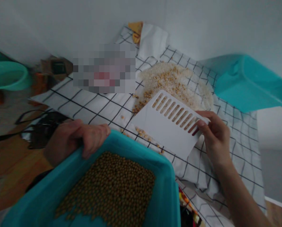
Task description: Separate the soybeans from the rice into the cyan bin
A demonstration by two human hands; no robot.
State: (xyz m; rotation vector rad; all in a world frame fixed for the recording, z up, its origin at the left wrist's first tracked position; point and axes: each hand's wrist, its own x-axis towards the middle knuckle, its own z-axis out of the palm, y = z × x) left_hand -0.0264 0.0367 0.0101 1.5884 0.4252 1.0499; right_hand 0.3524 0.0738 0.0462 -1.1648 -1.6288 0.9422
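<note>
Scoop, white and slotted, is held tilted just in front of the pile. Its slotted end is pinched between thumb and fingers of the right hand, and its plain edge appears to rest on the cloth at the pile's near side. A few stray beans are seen on that lower edge. The pile (rice with yellow beans mixed in) is spread over the cloth.

Nearer than the pile, a tub filled with beans is gripped at its rim by the left hand, fingers curled over the edge. Right of the pile a second tub lies tipped. Far left of the pile a bowl and a cable can be made out.

The hold on the scoop is judged light, since it is taken only at one end. If it were twisted or lifted sharply, the stray beans could roll off onto the cloth. Rice could also be dragged along should the slots be blocked. The near tub is steadied by one hand alone and is well filled, so any tip towards its low side could send beans over the rim.
</note>
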